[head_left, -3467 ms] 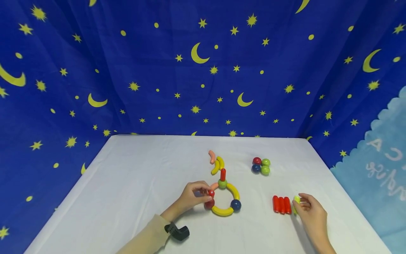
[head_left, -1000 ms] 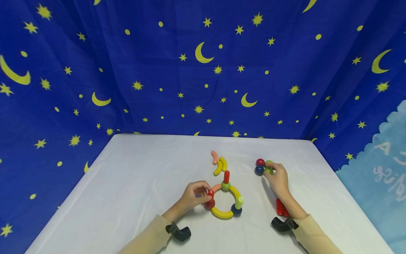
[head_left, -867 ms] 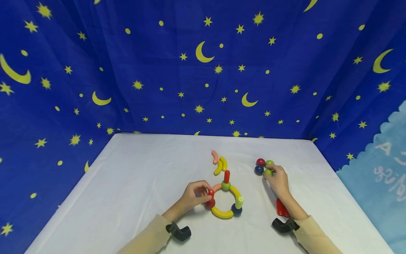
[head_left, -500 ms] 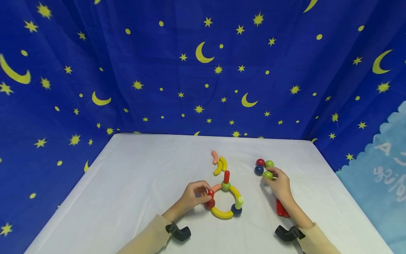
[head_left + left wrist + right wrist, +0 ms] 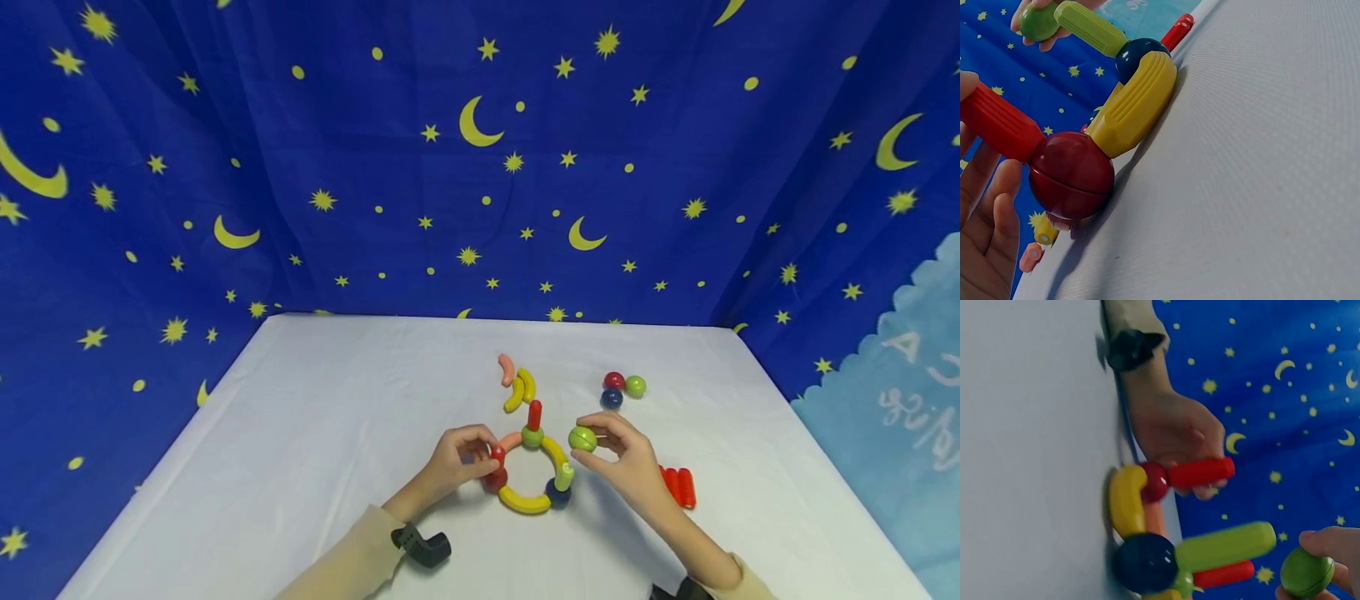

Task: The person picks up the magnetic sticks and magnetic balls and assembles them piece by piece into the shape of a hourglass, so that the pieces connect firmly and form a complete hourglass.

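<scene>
Curved pieces, among them a yellow one (image 5: 525,502) and a salmon one (image 5: 511,441), join balls into a ring on the table. My left hand (image 5: 456,457) pinches a red rod (image 5: 1004,122) standing on the ring's dark red ball (image 5: 1072,175). A light green rod (image 5: 1227,547) rises from the dark blue ball (image 5: 1145,562); another red rod (image 5: 535,414) stands on the ring's green ball (image 5: 532,437). Between thumb and fingers, my right hand (image 5: 628,458) holds a loose green ball (image 5: 582,439) in the air, just right of the ring, apart from the rods.
Behind the ring lie a loose salmon curved piece (image 5: 506,369) and two yellow ones (image 5: 514,395). Farther right sit a red ball (image 5: 614,381), a blue ball (image 5: 612,400) and a green ball (image 5: 636,386). Red rods (image 5: 680,487) lie beyond my right forearm.
The light green rod went from my right hand onto the blue ball. My right hand then took a green ball from the cluster and brought it left, toward the ring. My left hand stayed put.
</scene>
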